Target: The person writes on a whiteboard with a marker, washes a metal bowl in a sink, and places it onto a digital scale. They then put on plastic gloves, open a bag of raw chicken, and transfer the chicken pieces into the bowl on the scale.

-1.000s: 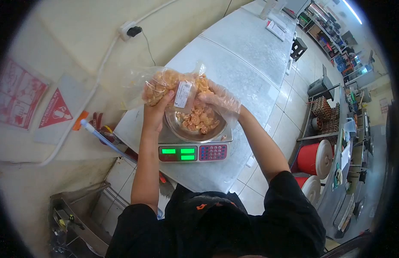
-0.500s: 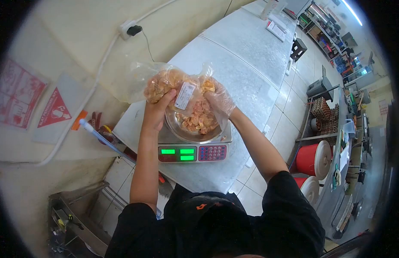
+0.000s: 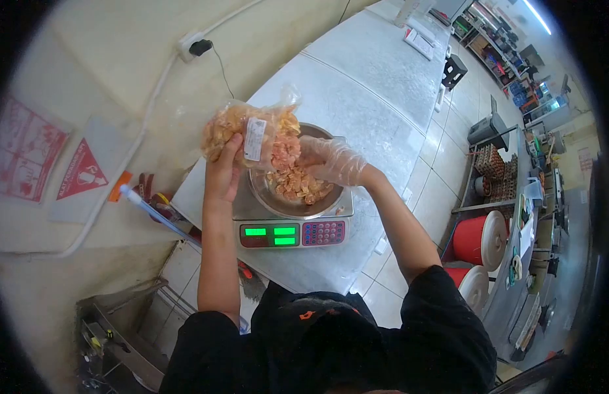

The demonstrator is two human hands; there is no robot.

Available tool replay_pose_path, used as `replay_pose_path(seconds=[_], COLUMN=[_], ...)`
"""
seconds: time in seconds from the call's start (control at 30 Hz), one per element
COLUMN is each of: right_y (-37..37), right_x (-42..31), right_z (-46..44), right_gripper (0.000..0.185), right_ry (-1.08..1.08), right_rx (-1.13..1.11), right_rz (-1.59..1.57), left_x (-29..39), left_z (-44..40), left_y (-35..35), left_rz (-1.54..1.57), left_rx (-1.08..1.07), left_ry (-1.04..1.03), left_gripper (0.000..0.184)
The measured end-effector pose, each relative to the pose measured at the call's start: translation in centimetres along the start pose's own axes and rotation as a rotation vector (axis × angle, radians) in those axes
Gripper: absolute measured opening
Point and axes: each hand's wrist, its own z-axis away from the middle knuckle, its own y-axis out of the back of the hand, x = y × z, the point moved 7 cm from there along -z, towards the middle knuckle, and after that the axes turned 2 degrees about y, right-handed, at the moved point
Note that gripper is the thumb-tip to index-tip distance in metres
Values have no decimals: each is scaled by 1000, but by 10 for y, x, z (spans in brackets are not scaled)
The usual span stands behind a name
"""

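My left hand (image 3: 223, 167) is closed around a clear plastic bag of raw meat pieces (image 3: 225, 126), which look like chicken. The bag bears a white label (image 3: 254, 139) and lies tilted on its side, with pink and yellowish meat showing at its right end. My right hand (image 3: 330, 162), in a clear plastic glove, is at that end above the bowl; its fingers seem apart, their tips partly hidden by the meat. Below, a metal bowl (image 3: 260, 192) holds more meat pieces (image 3: 301, 187). It stands on a digital scale (image 3: 293, 234) with lit green displays.
The scale rests on a long white worktop (image 3: 376, 148). Along the wall run a cable and a plug (image 3: 200, 47). To the right are red buckets with pale lids (image 3: 493, 240), egg trays (image 3: 491, 165) and a metal counter. A metal sink (image 3: 120, 341) is at lower left.
The bag has shifted left and tilted, uncovering more of the bowl. My right hand has come off the bag's upper edge and moved down to the meat at its end.
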Motion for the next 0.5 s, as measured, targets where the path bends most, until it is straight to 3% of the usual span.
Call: replay_pose_path(seconds=[0.13, 0.2, 0.33, 0.4, 0.5], right_y=[10, 21, 19, 26, 23], right_x=[-2, -15, -46, -56, -47], right_z=[1, -3, -16, -15, -21], right_gripper=[55, 56, 57, 57, 54], right_ry=[44, -166, -38, 41, 38], right_rx=[38, 178, 247, 381, 368], right_rz=[-220, -606, -516, -424, -421], left_x=[10, 7, -3, -5, -2], left_z=[4, 6, 6, 10, 11], left_y=[-5, -10, -28, -35, -41], left_rz=[-82, -129, -162, -229, -219], left_rx=[-32, -26, -71, -35, -68], left_ry=[-46, -43, -99, 2, -18], left_gripper=[43, 45, 44, 40, 36])
